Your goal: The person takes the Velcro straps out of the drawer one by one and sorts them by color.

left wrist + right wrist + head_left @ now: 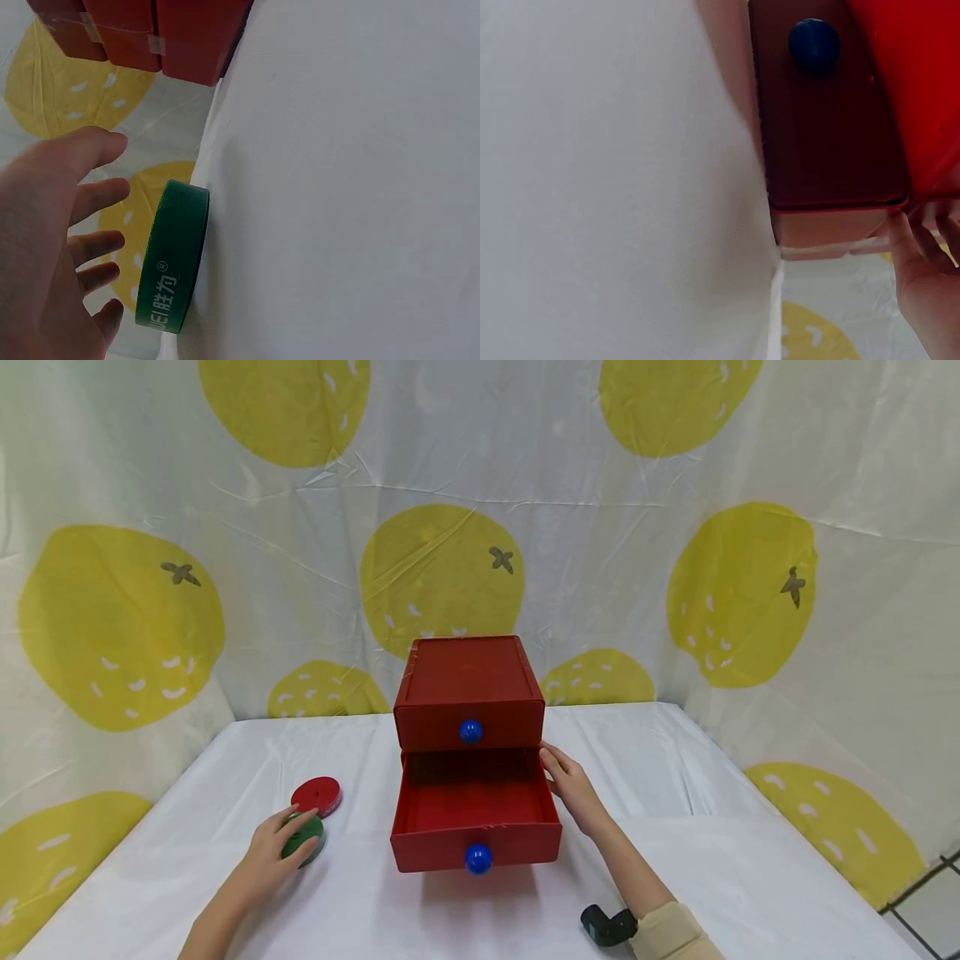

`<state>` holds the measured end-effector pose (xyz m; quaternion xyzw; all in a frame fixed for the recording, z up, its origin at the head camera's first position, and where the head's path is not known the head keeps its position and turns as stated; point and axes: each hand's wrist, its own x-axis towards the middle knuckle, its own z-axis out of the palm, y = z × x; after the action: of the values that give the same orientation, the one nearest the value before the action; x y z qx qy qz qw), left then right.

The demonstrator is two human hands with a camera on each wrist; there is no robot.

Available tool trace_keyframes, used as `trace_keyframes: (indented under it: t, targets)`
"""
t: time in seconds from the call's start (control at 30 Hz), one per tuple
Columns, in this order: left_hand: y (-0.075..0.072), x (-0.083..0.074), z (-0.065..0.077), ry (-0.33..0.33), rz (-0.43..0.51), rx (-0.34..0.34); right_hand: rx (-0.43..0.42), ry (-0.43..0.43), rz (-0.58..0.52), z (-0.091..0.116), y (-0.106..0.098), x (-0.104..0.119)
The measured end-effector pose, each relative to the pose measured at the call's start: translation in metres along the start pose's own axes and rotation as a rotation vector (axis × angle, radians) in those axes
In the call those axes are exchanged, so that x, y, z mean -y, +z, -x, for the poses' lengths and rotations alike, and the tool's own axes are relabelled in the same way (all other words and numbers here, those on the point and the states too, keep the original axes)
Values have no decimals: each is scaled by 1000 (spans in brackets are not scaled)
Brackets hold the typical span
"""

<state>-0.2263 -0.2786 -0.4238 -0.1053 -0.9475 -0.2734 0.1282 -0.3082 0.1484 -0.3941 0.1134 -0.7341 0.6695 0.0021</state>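
Observation:
A red two-drawer cabinet point(467, 670) stands mid-table, its lower drawer point(435, 850) pulled out and bare inside, its upper drawer closed. At the cabinet's right side, my right hand point(576, 787) rests its extended fingers against the wall beside the lower drawer. In the right wrist view, its fingers point(904, 244) reach the cabinet's edge. Over on the left, my left hand point(264, 858) hovers with spread fingers over a green roll of tape point(306, 832). A gap shows between those fingers and the roll in the left wrist view. Just behind lies a red roll of tape point(317, 795).
Blue round knobs point(477, 858) sit on both drawer fronts. A black angled object point(606, 927) lies near the right forearm. White cloth point(660, 860) covers the table, and a lemon-print curtain point(570, 568) hangs behind and at the sides.

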Motion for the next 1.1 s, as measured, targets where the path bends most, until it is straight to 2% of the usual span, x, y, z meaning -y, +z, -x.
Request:
trace_keyframes:
  t: [0.27, 0.5, 0.63, 1.0, 1.1]
  targets:
    - [-3, -20, -4, 15, -35, 30, 13, 2, -3, -1, 0, 0]
    - [-3, -27, -7, 37, -55, 21, 14, 1, 15, 0, 0, 1]
    - [-3, -34, -8, 38, -97, 25, 8, 3, 13, 0, -1, 0]
    - [-2, -55, -10, 142, -160, -34, -7, 1, 11, 1, 1, 0]
    - [-1, -61, -11, 153, -175, -36, -9, -2, 21, 1, 1, 0]
